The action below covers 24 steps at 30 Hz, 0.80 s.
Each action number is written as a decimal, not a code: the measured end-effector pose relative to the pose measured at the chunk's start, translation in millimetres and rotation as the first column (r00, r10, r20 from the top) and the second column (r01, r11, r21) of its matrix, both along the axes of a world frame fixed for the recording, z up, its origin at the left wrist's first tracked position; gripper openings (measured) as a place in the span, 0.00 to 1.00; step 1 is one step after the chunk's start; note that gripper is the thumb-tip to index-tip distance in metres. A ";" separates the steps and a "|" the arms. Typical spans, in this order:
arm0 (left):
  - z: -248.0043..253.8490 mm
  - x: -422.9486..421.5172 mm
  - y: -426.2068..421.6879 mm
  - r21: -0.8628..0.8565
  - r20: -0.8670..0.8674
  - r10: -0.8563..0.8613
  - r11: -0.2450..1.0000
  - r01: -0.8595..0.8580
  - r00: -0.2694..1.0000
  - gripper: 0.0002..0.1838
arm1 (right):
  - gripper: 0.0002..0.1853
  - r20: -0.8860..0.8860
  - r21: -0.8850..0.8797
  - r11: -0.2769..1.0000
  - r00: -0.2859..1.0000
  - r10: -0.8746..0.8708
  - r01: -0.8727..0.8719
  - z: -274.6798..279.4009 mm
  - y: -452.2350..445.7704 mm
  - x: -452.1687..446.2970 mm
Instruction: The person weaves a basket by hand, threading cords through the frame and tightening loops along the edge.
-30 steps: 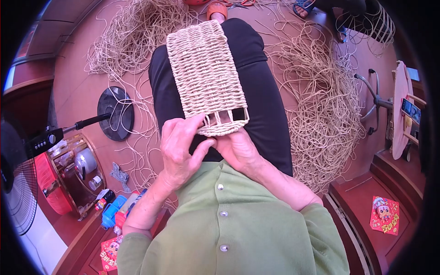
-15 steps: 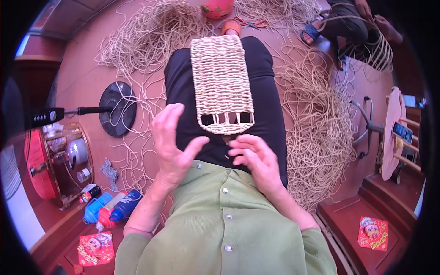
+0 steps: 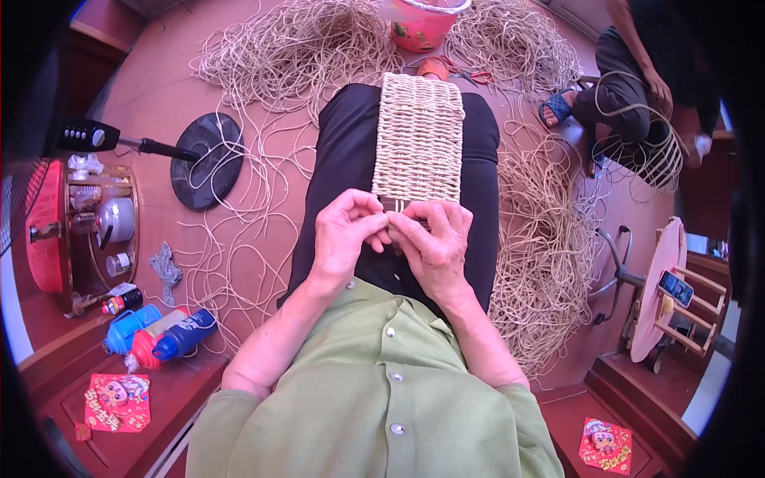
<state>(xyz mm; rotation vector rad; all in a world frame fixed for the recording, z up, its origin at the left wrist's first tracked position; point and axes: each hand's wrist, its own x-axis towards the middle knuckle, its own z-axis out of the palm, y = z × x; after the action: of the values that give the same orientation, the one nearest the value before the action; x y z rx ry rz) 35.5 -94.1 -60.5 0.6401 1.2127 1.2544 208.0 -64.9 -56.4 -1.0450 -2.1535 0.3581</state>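
A long woven panel of pale cord (image 3: 418,139) rests on my black-trousered lap, its tightly woven part pointing away from me. Bare upright strands show at its near end, partly behind my fingers. My left hand (image 3: 348,235) is closed, thumb and forefinger pinched at the left of this near end. From the right, my right hand (image 3: 434,239) is also closed, its curled fingers over the end edge. Their fingertips almost meet there, and they hide most of the rim.
Heaps of loose cord (image 3: 542,247) lie right and ahead. A red bucket (image 3: 426,28) and orange-handled scissors (image 3: 478,76) are beyond my knees. Left are a fan base (image 3: 207,163) and bottles (image 3: 183,334). Another person's hand (image 3: 660,92) is near a cord frame (image 3: 645,159) at upper right.
Both hands have come in from apart and open to close together at the panel's near end. The view has shifted, so the panel appears farther right.
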 end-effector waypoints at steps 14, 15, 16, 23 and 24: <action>26.5 -3.8 -26.2 0.232 -0.588 0.111 0.972 0.035 0.801 0.15 | 0.16 -0.516 -0.661 0.045 0.411 -0.751 -0.749 -1.2 -60.9 27.1; 33.6 -4.1 -21.5 0.292 -0.702 0.152 0.952 0.087 0.695 0.17 | 0.21 -0.547 -0.600 0.063 0.351 -0.760 -0.798 -10.4 -52.7 23.3; 32.0 -8.0 -16.7 0.358 -0.798 0.192 0.914 0.193 0.571 0.20 | 0.22 -0.565 -0.521 0.056 0.295 -0.771 -0.851 -20.8 -42.8 16.8; 41.9 -11.1 3.9 0.260 -0.948 0.113 0.812 0.522 0.297 0.24 | 0.32 -0.469 -0.367 -0.128 0.302 -0.830 -0.921 -30.6 -13.1 -11.5; 44.3 -11.7 6.1 0.236 -0.957 0.096 0.807 0.542 0.273 0.25 | 0.32 -0.507 -0.299 -0.124 0.268 -0.820 -0.946 -46.0 -16.3 -7.3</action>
<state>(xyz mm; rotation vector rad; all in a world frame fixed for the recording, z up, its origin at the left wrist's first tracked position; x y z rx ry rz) 23.9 -88.0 -16.2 2.1971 1.5898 0.8566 200.7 -81.2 -102.4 -0.5496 0.0736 2.5073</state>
